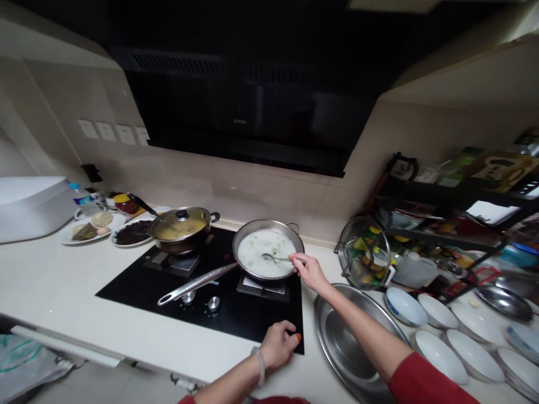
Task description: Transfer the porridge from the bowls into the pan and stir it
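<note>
My right hand (309,271) is closed on the handle of a metal spoon (269,257). The spoon's bowl dips into white, soupy food with green bits (259,247). That food fills a steel frying pan (236,238) on the right burner, its long handle pointing to the front left. My left hand (278,343) hovers by the front right corner of the black gas hob (236,320), fingers loosely curled and apart, nothing visible in them. On the left burner sits a lidded pan (181,231) with yellowish food showing through the glass.
A large steel basin (326,331) lies right of the hob. Several white bowls (438,311) stand beyond it. A glass lid (364,252) leans by a black rack (442,238). Plates of food (67,238) are at left; the range hood (252,134) hangs low overhead.
</note>
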`<state>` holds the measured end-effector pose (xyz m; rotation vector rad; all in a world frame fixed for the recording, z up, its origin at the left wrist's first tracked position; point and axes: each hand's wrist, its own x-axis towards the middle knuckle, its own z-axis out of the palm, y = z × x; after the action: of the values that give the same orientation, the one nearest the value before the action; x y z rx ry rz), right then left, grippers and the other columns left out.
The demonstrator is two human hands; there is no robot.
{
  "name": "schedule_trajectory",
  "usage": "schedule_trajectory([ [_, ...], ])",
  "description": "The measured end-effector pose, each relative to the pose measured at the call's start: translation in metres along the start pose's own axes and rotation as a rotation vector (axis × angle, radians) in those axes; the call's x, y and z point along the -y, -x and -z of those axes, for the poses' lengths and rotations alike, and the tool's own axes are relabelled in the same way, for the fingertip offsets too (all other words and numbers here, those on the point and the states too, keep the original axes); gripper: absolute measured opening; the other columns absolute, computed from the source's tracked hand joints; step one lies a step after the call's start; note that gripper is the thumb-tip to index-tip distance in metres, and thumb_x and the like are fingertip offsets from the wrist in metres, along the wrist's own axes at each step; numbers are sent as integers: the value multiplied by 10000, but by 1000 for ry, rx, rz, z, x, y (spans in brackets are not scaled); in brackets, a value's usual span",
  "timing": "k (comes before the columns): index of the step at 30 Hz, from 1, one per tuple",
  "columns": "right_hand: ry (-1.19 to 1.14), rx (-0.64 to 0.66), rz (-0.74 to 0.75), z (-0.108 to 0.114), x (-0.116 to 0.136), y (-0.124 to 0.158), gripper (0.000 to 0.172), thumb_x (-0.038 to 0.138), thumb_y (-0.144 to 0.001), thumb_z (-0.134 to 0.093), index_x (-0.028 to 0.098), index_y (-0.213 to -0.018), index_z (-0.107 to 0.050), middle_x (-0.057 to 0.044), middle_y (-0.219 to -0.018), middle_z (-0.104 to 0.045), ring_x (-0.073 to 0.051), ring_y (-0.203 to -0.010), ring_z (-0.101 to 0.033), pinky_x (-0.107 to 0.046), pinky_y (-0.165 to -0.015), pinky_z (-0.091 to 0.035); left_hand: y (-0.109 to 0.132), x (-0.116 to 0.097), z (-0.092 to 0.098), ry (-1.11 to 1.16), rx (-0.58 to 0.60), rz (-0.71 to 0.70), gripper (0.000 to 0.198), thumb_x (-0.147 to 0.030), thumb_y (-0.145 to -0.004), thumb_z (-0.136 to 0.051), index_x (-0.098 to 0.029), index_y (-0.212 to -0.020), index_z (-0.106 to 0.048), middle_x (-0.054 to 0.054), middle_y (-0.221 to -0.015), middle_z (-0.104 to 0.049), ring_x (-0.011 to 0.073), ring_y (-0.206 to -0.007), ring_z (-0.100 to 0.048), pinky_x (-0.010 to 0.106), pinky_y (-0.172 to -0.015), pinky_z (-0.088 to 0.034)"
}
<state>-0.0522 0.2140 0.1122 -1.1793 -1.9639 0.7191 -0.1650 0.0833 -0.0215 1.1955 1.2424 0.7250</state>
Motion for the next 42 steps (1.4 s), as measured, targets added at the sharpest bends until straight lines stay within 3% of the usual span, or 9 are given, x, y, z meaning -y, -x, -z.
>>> schedule_trajectory([
  [4, 93, -29, 274, 13, 8, 8, 304, 309, -887, -446, 184, -982, -706, -89, -864, -664, -168, -768, -613, -290, -725, -486, -30, 7, -42, 202, 24, 168, 466, -512, -743, -637, -157, -1006, -488, -67, -473, -497, 122, -383, -510, 231, -410, -419],
  [7, 94, -74, 286, 25, 8, 15, 296, 301, -894, -446, 193, -1002, -700, -83, -858, -652, -168, -786, -606, -294, -735, -486, -45, 1, -59, 260, 9, 208, 458, -496, -744, -658, -167, -987, -452, -66, -481, -503, 146, -397, -557, 250, -407, -452],
  [13, -188, -278, -57, 38, -6, 29, 361, 414, -845, -498, 150, -1022, -668, -75, -807, -661, -135, -593, -588, -259, -504, -504, -65, -7, -80, 251, 10, 298, 287, -371, -818, -616, -178, -926, -434, -38, -456, -537, 181, -411, -594, 282, -419, -484],
  [16, -381, -394, -254, 34, -14, 31, 370, 422, -779, -569, 126, -983, -653, -42, -662, -660, -133, -525, -593, -268, -490, -524, -71, -6, -84, 291, -6, 322, 274, -329, -784, -658, -191, -873, -439, -34, -457, -542, 198, -426, -609, 312, -441, -508],
  [19, -500, -421, -365, 25, -23, 31, 354, 410, -723, -617, 123, -927, -646, -41, -615, -666, -159, -540, -641, -268, -479, -538, -74, -5, -80, 340, -19, 318, 253, -253, -766, -671, -202, -807, -428, -59, -459, -519, 181, -418, -601, 329, -460, -529],
  [24, -472, -303, -455, 17, -30, 24, 260, 352, -726, -596, 144, -875, -642, -41, -558, -667, -191, -587, -687, -243, -456, -536, -77, -7, -61, 348, -54, 280, 278, -239, -752, -678, -205, -736, -402, -72, -449, -496, 174, -419, -599, 340, -454, -539],
  [31, -294, -30, -500, 33, -31, 11, 87, 192, -699, -555, 152, -682, -631, -23, -516, -649, -121, -445, -604, -178, -360, -434, -75, -11, -32, 342, -134, 258, 292, -239, -778, -646, -213, -709, -363, -85, -455, -499, 143, -422, -594, 301, -466, -539],
  [37, 9, 231, -490, 40, -33, -7, 104, 88, -584, -578, 168, -517, -580, 42, -364, -511, -93, -350, -476, -178, -337, -318, -70, -12, -24, 326, -129, 261, 277, -258, -819, -611, -212, -709, -362, -64, -457, -527, 129, -424, -587, 239, -431, -503],
  [42, 264, 328, -403, 29, -32, -26, 212, 126, -540, -663, 180, -401, -513, 64, -347, -424, -80, -398, -426, -193, -393, -284, -63, -8, -24, 318, -121, 255, 289, -371, -839, -598, -203, -750, -381, -60, -501, -545, 101, -428, -582, 197, -423, -479],
])
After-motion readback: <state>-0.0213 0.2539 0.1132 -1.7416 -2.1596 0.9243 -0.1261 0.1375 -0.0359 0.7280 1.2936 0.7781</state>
